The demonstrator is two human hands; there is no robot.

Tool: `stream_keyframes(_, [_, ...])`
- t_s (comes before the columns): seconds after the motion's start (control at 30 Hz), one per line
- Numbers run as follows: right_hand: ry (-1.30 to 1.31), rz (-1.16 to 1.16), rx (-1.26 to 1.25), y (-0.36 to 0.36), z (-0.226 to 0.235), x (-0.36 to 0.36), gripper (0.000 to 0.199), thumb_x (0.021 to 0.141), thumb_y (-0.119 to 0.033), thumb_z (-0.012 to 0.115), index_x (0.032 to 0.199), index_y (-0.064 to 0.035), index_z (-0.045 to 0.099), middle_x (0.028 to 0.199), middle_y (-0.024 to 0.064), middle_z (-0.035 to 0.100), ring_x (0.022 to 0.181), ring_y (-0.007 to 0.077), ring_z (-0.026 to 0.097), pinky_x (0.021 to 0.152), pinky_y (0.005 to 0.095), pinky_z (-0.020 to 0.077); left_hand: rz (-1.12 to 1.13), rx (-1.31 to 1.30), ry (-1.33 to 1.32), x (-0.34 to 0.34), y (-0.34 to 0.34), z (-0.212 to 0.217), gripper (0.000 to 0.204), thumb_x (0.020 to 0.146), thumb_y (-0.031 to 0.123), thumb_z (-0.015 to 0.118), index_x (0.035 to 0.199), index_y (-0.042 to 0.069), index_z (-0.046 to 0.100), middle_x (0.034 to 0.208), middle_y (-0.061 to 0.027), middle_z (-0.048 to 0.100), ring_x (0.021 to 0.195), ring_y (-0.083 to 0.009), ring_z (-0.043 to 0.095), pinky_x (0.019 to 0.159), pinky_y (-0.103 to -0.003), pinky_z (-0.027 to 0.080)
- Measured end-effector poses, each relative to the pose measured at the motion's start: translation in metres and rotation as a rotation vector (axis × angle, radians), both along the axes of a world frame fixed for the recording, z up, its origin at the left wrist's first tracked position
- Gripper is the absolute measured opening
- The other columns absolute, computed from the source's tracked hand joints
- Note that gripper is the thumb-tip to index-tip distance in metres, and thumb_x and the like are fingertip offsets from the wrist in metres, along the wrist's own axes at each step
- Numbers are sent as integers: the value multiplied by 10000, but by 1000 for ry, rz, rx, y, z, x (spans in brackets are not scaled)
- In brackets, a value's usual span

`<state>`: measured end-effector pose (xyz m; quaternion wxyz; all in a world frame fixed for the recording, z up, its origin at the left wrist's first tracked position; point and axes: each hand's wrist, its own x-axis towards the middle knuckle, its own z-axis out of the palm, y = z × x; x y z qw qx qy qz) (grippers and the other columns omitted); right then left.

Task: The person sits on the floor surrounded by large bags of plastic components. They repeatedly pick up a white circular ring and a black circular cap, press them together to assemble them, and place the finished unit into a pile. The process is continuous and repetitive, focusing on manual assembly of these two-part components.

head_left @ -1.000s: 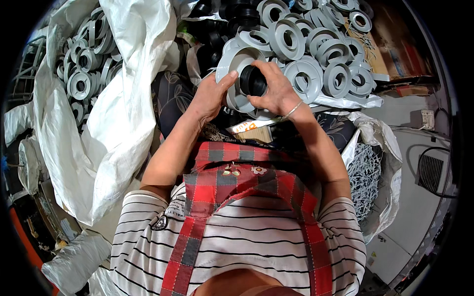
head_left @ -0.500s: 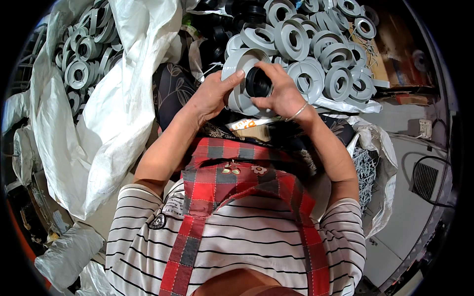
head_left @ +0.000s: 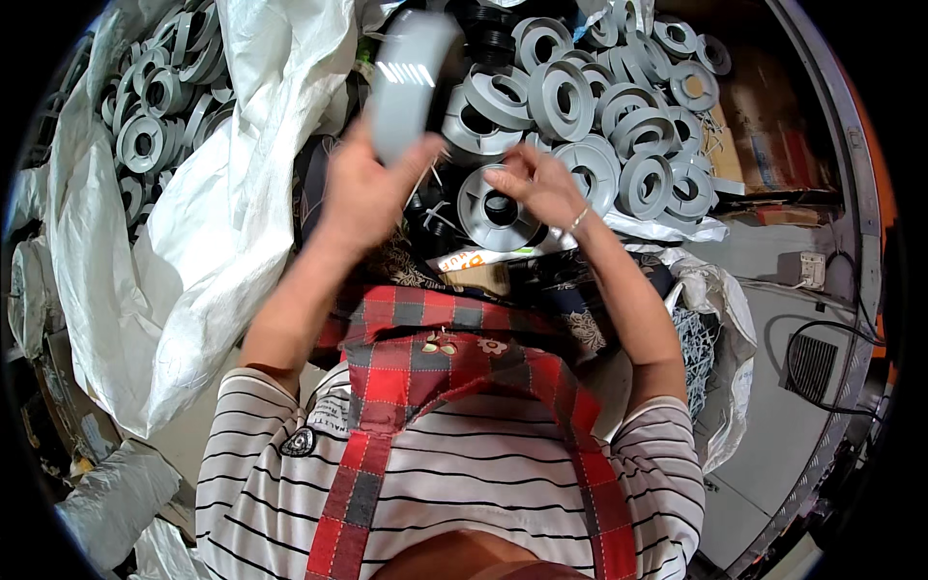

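My left hand (head_left: 372, 184) is raised at the upper middle, its fingers and thumb closed on a grey plastic ring (head_left: 411, 82). That ring is turned edge-on and smeared by motion, so its inside is hidden. Lower and to the right, my right hand (head_left: 549, 188) pinches the upper rim of another grey flanged ring (head_left: 474, 215), thumb on its face. Something black shows in this ring's centre hole; whether it is fitted there I cannot tell. Black ribbed rings (head_left: 491, 43) lie just beyond, beside the heap of grey rings (head_left: 561, 101).
A large white woven sack (head_left: 208, 251) stands at left, with more grey rings (head_left: 143, 143) beyond it. At right, a white bag (head_left: 739, 329) holds thin grey pieces (head_left: 694, 353). A cardboard box (head_left: 783, 116) and a black cable (head_left: 793, 358) lie farther right.
My left hand has lifted a grey ring up and left, away from my right hand. My right hand has left the black ring it was holding and now grips another grey ring.
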<state>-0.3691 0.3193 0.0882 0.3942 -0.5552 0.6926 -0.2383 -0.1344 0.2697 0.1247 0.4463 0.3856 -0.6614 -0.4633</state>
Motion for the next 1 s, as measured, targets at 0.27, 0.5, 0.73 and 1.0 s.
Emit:
stream_keyframes(0.27, [574,-276,-244,-84,-102,-122,744,679,-268,751,1223,104,406,1138,293,528,1086,412,504,944,426,399,252,-591,330,28,-71,69,714,835,329,659,1348,-51,339,1367,-203,378,1278,-249,366,1064,-336,269])
stream_keyframes(0.5, [426,355,-661,-70,-45,-27,621,726,-197,734,1250,-32,445,1200,177,525,1093,349,516,962,391,398,119,756,389,-62,-72,-34,609,818,242,694,1207,-151,439,1172,-202,543,1087,-250,547,933,-326,435])
stream_keyframes(0.73, [332,-184,-475,-184,-40,-43,492,717,-176,731,1147,-25,547,1102,174,604,1031,311,572,909,360,439,76,931,647,-63,-113,-83,147,803,156,619,863,25,587,761,-51,597,675,-155,582,640,-308,499])
stream_keyframes(1.0, [908,-2,-103,-260,-82,-84,345,736,-92,657,994,-13,442,968,250,610,927,431,581,795,485,474,188,821,577,-56,-123,-78,252,827,259,667,922,42,581,770,-26,579,689,-114,542,624,-259,450])
